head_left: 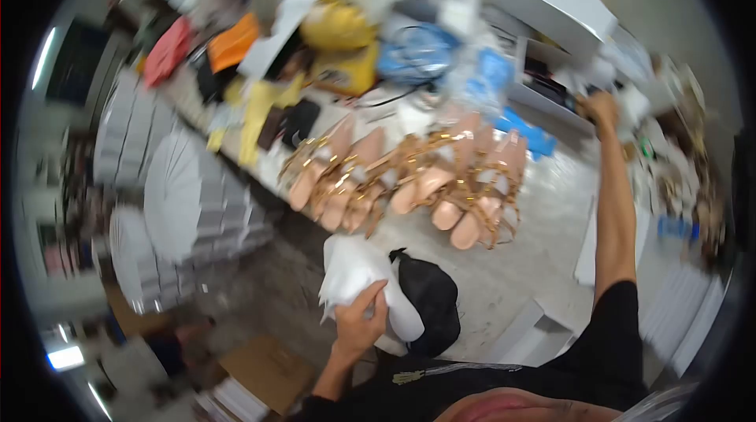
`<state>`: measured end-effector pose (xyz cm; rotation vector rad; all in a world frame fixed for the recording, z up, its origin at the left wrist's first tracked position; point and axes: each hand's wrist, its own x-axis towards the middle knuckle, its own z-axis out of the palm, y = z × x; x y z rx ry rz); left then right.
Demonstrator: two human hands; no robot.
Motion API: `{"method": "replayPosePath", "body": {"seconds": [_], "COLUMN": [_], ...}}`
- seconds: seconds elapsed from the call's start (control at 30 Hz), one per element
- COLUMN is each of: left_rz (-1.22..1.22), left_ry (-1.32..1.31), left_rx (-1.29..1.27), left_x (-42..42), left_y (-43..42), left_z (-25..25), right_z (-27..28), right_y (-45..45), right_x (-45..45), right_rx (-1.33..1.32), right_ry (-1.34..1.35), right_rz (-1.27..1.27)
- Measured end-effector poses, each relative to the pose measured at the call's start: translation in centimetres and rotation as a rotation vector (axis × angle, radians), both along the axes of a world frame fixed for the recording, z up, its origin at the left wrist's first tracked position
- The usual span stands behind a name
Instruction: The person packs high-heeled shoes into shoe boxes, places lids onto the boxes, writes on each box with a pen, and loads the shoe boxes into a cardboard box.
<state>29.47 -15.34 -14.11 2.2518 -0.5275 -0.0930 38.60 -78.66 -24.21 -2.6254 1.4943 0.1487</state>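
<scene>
My left hand (362, 321) pinches a loose stack of white paper sheets (353, 268) at the table's near edge. Beside the sheets lies a black cloth bag (427, 296). My right arm stretches far to the right, where my right hand (603, 109) is closed next to an open white box (543, 99) with dark items inside. Blur hides what its fingers hold. Between my hands, several strappy tan sandals (429, 186) with gold studs stand in rows on the table (543, 225), their pale insoles facing me.
Blue plastic bundles (417, 52), a yellow bag (340, 44) and yellow cloths (264, 115) crowd the table's back. Stacks of white boxes (189, 194) stand at the left. An open white box (535, 335) sits close to me, and a cardboard box (268, 371) is below left.
</scene>
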Motion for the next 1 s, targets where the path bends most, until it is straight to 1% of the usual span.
{"method": "replayPosePath", "body": {"seconds": [0.03,0.07,0.1,0.17,0.27,0.37,0.4,0.43,0.47,0.5,0.53,0.57,0.6,0.63,0.67,0.7,0.77,0.8,0.83,0.87,0.9,0.93,1.0], "left_rz": [0.019,0.049,0.056,0.071,0.072,0.088,0.096,0.113,0.11,0.107,0.101,0.116,0.127,0.138,0.171,0.158,0.215,0.238,0.262,0.283,0.3,0.313,0.335], "left_ry": [0.031,0.023,0.021,0.024,0.027,0.012,0.002,-0.009,0.083,-0.012,-0.064,-0.001,0.019,0.064,-0.029,0.106,0.05,0.042,0.037,0.032,0.034,0.035,0.019], "left_rx": [0.005,-0.019,-0.048,-0.076,-0.099,-0.134,-0.137,-0.137,-0.089,-0.132,-0.184,-0.165,-0.158,-0.173,-0.219,-0.136,-0.282,-0.314,-0.347,-0.379,-0.397,-0.42,-0.428], "left_x": [0.1,-0.1,-0.5,-1.0,-2.3,-3.5,-3.8,-4.1,-4.6,-4.8,-5.1,-5.6,-6.1,-6.7,-7.5,-8.3,-10.4,-11.5,-12.7,-13.8,-14.8,-16.0,-18.7], "left_y": [0.9,1.7,2.4,3.0,3.8,4.9,5.3,5.8,6.5,6.5,6.9,7.3,7.7,8.4,8.7,9.6,10.7,11.2,11.7,12.6,13.4,14.1,15.2], "left_z": [0.8,0.9,0.5,0.2,0.2,0.5,0.7,0.8,0.7,0.9,-0.3,0.2,0.4,0.6,-1.0,1.0,-0.4,-0.3,0.0,0.3,0.6,0.9,1.3], "right_z": [-2.4,-6.7,-4.3,-0.3,2.6,7.1,7.6,8.1,9.3,11.0,13.2,16.1,17.7,19.7,21.9,24.6,31.2,35.2,37.9,39.5,41.0,42.5,44.3], "right_y": [-3.4,-9.5,-6.6,-7.0,-5.6,-0.9,-0.6,1.1,5.2,9.2,15.7,23.5,29.8,36.3,42.6,50.1,59.3,64.5,68.0,70.7,72.7,74.5,77.4], "right_x": [-0.6,-1.0,-2.6,-3.1,-3.8,-3.5,-3.7,-3.5,-3.2,-2.7,-2.2,-1.7,-1.6,-1.7,-2.7,-5.3,-7.2,-9.8,-11.8,-13.3,-14.8,-16.3,-18.5], "right_rx": [0.167,0.201,0.507,0.929,1.213,1.306,1.456,1.415,1.352,1.384,1.318,1.259,1.283,1.338,1.463,1.549,1.939,2.019,1.919,1.871,1.921,1.888,1.962], "right_ry": [-0.25,-0.386,-0.696,-0.802,-1.284,-1.279,-1.209,-1.26,-1.279,-1.151,-1.094,-0.931,-0.835,-0.725,-0.685,-0.846,-0.446,-0.498,-0.525,-0.547,-0.55,-0.584,-0.477], "right_rz": [-0.036,-0.038,-0.02,-0.243,-0.302,-0.196,-0.058,0.034,0.083,0.137,0.231,0.305,0.537,0.667,0.748,0.588,0.931,1.111,1.368,1.528,1.582,1.665,1.674]}}
